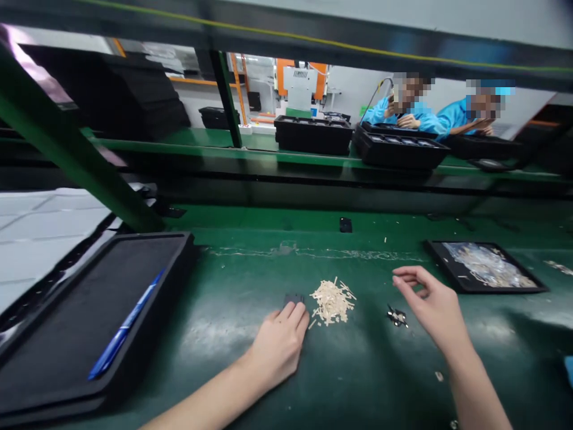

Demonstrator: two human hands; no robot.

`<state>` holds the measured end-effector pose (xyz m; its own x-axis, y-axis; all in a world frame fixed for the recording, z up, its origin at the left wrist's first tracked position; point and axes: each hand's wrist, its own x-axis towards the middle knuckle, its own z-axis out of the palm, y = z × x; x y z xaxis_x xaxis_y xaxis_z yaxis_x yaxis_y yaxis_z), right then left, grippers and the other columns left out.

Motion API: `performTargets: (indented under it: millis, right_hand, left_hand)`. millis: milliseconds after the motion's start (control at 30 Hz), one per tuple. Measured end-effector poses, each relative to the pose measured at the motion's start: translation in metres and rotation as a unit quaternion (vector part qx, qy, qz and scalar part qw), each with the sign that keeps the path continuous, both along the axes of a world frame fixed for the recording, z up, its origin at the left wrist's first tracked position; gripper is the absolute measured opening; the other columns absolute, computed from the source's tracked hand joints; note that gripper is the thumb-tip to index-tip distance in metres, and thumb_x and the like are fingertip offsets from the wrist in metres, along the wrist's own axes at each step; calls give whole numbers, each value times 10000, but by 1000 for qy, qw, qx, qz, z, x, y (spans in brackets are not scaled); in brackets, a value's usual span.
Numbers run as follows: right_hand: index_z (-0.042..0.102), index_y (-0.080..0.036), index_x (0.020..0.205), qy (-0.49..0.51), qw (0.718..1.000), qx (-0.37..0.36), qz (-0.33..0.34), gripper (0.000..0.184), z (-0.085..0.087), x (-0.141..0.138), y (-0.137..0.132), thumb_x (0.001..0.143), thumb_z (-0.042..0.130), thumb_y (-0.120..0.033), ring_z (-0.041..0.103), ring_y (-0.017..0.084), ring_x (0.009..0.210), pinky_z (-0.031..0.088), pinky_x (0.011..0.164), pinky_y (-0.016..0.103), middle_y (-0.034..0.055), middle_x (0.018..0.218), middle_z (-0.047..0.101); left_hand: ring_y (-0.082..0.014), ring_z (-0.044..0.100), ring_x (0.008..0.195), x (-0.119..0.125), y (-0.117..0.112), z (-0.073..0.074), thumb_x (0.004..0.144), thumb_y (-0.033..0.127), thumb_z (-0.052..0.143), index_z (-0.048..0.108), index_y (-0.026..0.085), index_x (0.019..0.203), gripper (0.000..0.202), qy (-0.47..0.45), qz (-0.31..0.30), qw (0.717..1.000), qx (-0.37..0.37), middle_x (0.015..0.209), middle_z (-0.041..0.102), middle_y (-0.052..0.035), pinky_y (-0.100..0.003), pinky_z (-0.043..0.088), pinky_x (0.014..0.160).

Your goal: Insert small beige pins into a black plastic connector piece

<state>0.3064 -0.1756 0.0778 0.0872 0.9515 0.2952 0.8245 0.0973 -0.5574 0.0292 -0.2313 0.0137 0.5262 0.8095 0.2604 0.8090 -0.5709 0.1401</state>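
The green table (pixel 242 278) is carrying a heap of pale sticks (pixel 332 301). I'm seeing a big tray (pixel 85 292) resting left of the heap, dark bits (pixel 396 316) and a small tray (pixel 456 275) lying right of it, a black piece (pixel 345 225) beyond it.

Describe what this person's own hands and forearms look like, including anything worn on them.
The left hand and right hand are both bare, with slender fingers and no gloves. Neither wrist shows a watch or bracelet. The visible forearms are uncovered; no sleeves show on them.
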Motion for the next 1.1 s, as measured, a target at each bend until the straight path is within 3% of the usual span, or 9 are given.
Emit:
performTargets:
  millis: [100,167,333,533,667,800,933,1033,1100]
  right_hand:
    - [614,-255,772,-127,987,-89,29,110,-4,12,-10,768,533,-329,569,149,565,373,492,232,-20,666,628]
    - [602,-256,722,-203,969,-126,60,88,-9,14,-16,759,524,-271,572,154,586,354,494,233,-25,666,622]
    - [557,-223,689,-325,928,-148,104,86,-19,5,-18,718,505,-161,559,168,629,316,507,243,6,704,608]
    - [494,-213,612,-337,911,-206,119,136,-15,5,-11,730,457,-155,508,148,527,254,474,240,0,634,594]
    - [526,-223,615,-265,926,-249,103,135,-8,6,-6,739,473,-213,513,153,518,257,468,236,-15,561,573]
    - [566,-206,678,-41,967,-209,141,205,-10,-22,2,787,484,-359,509,148,570,348,528,238,1,615,567]
    - [580,-171,713,183,940,-219,187,258,-20,-66,7,762,563,-425,504,146,595,384,537,237,11,639,553]
    - [584,-163,716,242,929,-204,193,259,-28,-82,6,761,597,-418,498,132,595,394,541,227,5,644,544]
    - [587,-164,722,253,931,-182,189,256,-33,-85,3,768,602,-416,496,124,590,395,535,218,4,657,546]
  left_hand:
    - [-253,518,923,3,-2,6,836,301,461,481,154,1166,362,-56,-14,998,-26,1024,561,-118,-370,486,716]
    - [-257,492,986,-1,10,7,850,305,443,457,164,1188,366,-88,8,996,-17,1089,538,-118,-394,459,793]
    - [-232,507,854,-6,36,-2,864,279,417,536,163,889,168,-91,89,991,-46,910,564,-81,-381,444,745]
    - [-190,527,659,9,14,-9,859,241,415,507,169,741,166,-90,2,994,-55,716,572,-47,-300,417,597]
    - [-171,520,625,18,13,-6,848,212,433,510,159,786,113,-193,-33,978,-71,694,577,-36,-275,394,570]
    - [-155,527,754,27,30,5,829,193,507,534,160,844,45,-346,-71,927,-128,799,589,-28,-256,410,681]
    - [-126,502,717,33,42,9,779,207,607,575,159,911,144,-453,-59,865,-208,788,567,-9,-223,396,662]
    - [-102,480,649,34,44,7,812,168,550,591,133,820,55,-519,-38,817,-249,712,554,1,-201,375,617]
    - [-95,478,634,33,44,6,833,153,507,577,122,747,114,-545,-35,793,-270,684,552,3,-195,368,609]
